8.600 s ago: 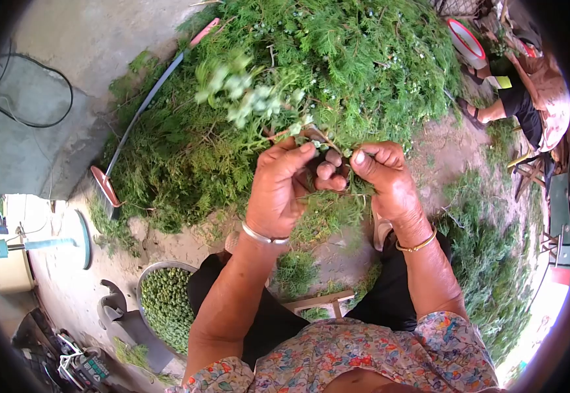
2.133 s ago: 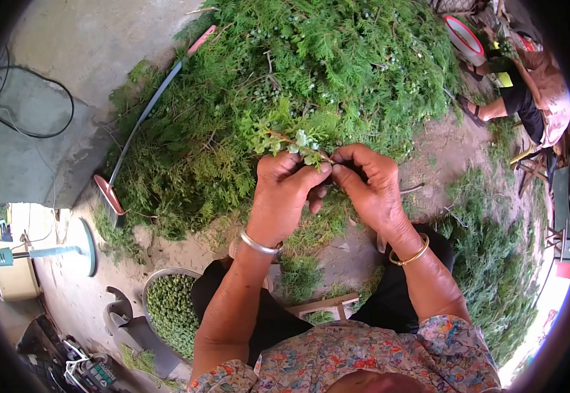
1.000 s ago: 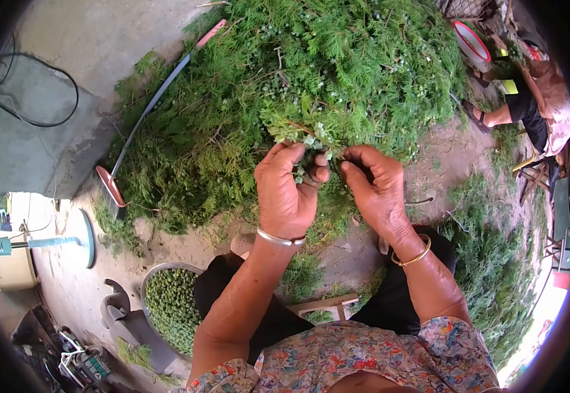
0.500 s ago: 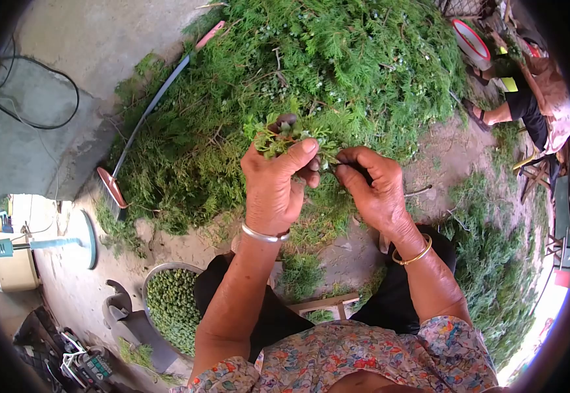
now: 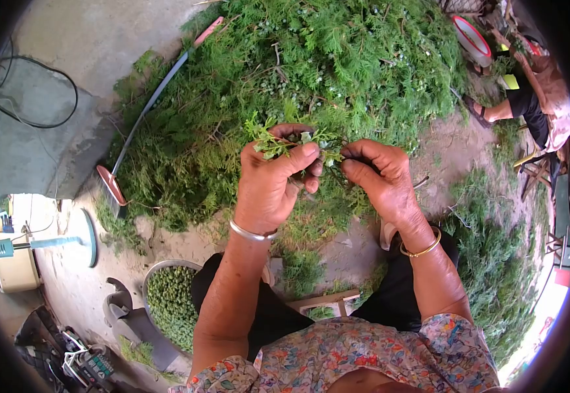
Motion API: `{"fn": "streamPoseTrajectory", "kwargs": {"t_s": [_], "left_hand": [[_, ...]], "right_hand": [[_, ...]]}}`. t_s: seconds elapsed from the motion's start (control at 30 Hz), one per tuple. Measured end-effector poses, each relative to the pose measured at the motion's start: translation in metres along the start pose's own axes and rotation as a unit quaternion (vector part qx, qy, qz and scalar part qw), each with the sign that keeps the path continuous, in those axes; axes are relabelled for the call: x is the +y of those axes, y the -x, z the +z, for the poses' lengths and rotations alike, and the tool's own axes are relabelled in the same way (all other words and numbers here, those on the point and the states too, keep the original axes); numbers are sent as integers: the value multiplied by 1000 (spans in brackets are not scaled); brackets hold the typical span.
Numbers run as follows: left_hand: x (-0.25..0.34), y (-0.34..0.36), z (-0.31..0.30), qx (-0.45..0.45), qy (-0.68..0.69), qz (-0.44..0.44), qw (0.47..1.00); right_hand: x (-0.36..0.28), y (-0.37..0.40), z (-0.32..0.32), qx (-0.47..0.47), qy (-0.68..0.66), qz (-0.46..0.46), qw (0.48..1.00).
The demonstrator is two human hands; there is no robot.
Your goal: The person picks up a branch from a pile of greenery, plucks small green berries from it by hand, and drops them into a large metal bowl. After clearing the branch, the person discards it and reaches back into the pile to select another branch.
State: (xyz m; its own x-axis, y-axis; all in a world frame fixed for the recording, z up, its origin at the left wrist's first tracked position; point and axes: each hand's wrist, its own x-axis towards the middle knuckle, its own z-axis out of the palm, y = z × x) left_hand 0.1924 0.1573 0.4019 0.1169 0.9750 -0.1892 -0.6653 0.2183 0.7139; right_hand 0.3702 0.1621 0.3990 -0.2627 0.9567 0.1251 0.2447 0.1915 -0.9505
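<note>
Between my two hands is a small green conifer sprig (image 5: 268,143) bearing pale green cones. My left hand (image 5: 275,173) is closed around it, thumb pressed over the cones. Thumb and forefinger of my right hand (image 5: 378,173) pinch the sprig's thin stem end; the exact contact is partly hidden by the fingers. Beyond both hands spreads a large heap of cut conifer branches (image 5: 337,59), dotted with similar cones. By my left knee stands a round metal basin (image 5: 146,288) filled with picked green cones (image 5: 175,308).
A long-handled broom (image 5: 144,118) leans along the heap's left side. A pedestal fan (image 5: 85,239) stands at left, near a grey dustpan (image 5: 144,334). More loose branches (image 5: 488,255) lie to the right. Another person (image 5: 547,105) sits at upper right near a red-rimmed basin (image 5: 472,37).
My left hand has shifted slightly left and down at the wrist, and more of the sprig's cones show. My right hand has moved slightly right, still pinching the stem.
</note>
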Motion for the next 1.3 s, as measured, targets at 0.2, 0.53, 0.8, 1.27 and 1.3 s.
{"fn": "streamPoseTrajectory", "kwargs": {"t_s": [0.2, 0.53, 0.8, 1.27, 1.3], "left_hand": [[0, 3, 0, 43, -159, 58, 985], [8, -2, -17, 84, -108, 68, 988], [4, 0, -22, 11, 3, 1, 1000], [7, 0, -25, 5, -18, -21, 1000], [9, 0, -22, 0, 15, -29, 999]], "right_hand": [[1, -3, -3, -30, -7, 8, 999], [-2, -4, -5, -57, 5, 4, 998], [7, 2, -1, -2, 80, -75, 994], [6, 2, 0, -1, 77, -61, 995], [5, 2, 0, -4, 72, -59, 996]]}}
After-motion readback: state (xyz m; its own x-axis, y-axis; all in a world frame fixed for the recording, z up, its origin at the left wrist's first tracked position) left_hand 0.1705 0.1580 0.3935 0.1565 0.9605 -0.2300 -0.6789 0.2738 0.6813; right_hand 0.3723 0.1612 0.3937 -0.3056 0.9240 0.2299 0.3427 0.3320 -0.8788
